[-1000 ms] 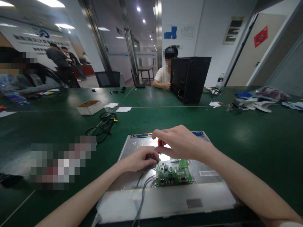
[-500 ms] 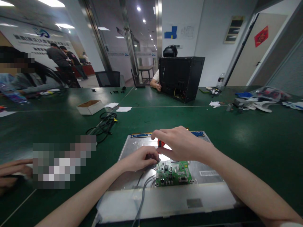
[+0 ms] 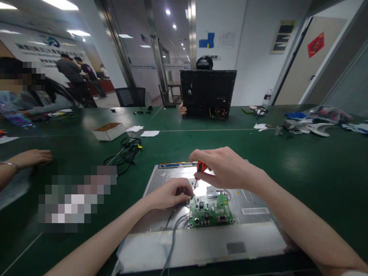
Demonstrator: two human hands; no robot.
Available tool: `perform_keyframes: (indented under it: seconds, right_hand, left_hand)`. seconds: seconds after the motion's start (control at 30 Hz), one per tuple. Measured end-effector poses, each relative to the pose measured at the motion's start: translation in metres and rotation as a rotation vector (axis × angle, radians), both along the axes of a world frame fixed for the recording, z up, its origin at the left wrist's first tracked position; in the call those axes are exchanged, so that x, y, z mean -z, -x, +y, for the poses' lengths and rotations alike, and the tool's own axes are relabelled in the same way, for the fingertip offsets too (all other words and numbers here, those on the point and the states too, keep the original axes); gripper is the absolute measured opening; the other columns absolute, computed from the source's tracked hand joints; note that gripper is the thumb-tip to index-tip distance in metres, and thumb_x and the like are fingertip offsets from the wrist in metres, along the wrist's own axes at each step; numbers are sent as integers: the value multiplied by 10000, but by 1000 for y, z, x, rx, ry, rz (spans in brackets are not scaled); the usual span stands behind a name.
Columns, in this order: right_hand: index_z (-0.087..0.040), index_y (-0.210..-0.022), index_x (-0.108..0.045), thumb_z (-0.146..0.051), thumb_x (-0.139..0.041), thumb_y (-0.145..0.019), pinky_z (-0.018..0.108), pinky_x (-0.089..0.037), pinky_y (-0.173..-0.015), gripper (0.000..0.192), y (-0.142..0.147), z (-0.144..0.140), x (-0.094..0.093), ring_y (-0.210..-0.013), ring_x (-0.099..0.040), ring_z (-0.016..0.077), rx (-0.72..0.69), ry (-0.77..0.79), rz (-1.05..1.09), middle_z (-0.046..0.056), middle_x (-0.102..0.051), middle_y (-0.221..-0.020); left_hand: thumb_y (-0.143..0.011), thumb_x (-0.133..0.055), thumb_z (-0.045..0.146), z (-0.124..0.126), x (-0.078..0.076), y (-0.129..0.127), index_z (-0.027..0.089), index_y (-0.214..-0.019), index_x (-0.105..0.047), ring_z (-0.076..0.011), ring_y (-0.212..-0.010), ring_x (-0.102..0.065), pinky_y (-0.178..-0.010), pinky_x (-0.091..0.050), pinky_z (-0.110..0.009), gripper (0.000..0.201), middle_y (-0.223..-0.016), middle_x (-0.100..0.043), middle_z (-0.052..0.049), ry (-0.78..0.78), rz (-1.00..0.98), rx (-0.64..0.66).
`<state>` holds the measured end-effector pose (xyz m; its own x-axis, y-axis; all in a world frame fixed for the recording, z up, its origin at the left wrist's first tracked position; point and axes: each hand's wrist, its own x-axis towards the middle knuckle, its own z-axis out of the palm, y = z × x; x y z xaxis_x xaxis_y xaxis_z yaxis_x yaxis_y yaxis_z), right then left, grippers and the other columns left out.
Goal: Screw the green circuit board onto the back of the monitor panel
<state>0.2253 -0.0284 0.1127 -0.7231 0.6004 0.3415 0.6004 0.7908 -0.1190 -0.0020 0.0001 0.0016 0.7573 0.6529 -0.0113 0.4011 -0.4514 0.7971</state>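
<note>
A silver monitor back panel [image 3: 253, 199] lies flat on the green table in front of me. A small green circuit board [image 3: 211, 211] sits on it, with grey cables [image 3: 172, 237] running toward me. My right hand [image 3: 227, 168] grips a small screwdriver with an orange handle [image 3: 200, 168], its tip held just above the panel beside the board's upper left corner. My left hand [image 3: 169, 193] rests on the panel, fingers curled and pinching at that same corner of the board.
Black cables [image 3: 126, 149] and an open cardboard box [image 3: 109, 130] lie to the left. Another person's hand [image 3: 31, 157] rests on the table at far left. A person across the table holds a black computer case [image 3: 207, 94]. Scattered parts [image 3: 310, 126] lie at the right.
My right hand has lifted the screwdriver up off the board corner. The person opposite has turned the black case to face me. Another person's hand has moved in further at the left.
</note>
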Motion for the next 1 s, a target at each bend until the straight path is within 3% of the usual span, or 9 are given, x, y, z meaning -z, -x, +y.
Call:
perform_keyframes:
  seconds: [0.2, 0.37, 0.57, 1.0]
  right_hand:
    - [-196, -1104, -487, -278, -585, -889, 248, -279, -549, 250, -4, 1, -4, -690, -595, 143, 46, -34, -6, 6, -680, -918]
    - [-191, -1100, -486, -282, -568, -899, 246, -277, -545, 235, -7, 1, -7, -690, -594, 144, 48, -48, 2, 7, -677, -919]
    - [-188, -1115, -484, -292, -560, -905, 243, -283, -542, 247, -11, 0, -10, -668, -577, 129, 43, -58, 12, 10, -676, -937]
    - [-193, -1122, -486, -289, -567, -900, 247, -272, -542, 255, -14, -1, -11, -671, -575, 128, 36, -70, 25, 12, -680, -938]
  left_hand:
    - [-829, -601, 229, -1, -1, -1, 170, -865, -619, -139, -668, -537, -616, -420, -240, 71, -762, -597, 8, -49, -9, -53]
    - [-870, -550, 228, 2, 2, -2, 176, -901, -628, -181, -774, -574, -707, -446, -292, 99, -865, -638, -35, -293, 1, -234]
    - [-883, -549, 217, 5, 5, -6, 188, -987, -662, -218, -892, -587, -795, -449, -325, 157, -955, -642, -67, -454, 66, -171]
    - [-832, -540, 137, 6, 2, -8, 176, -793, -623, -191, -771, -601, -715, -447, -284, 99, -802, -649, -39, -444, 105, -205]
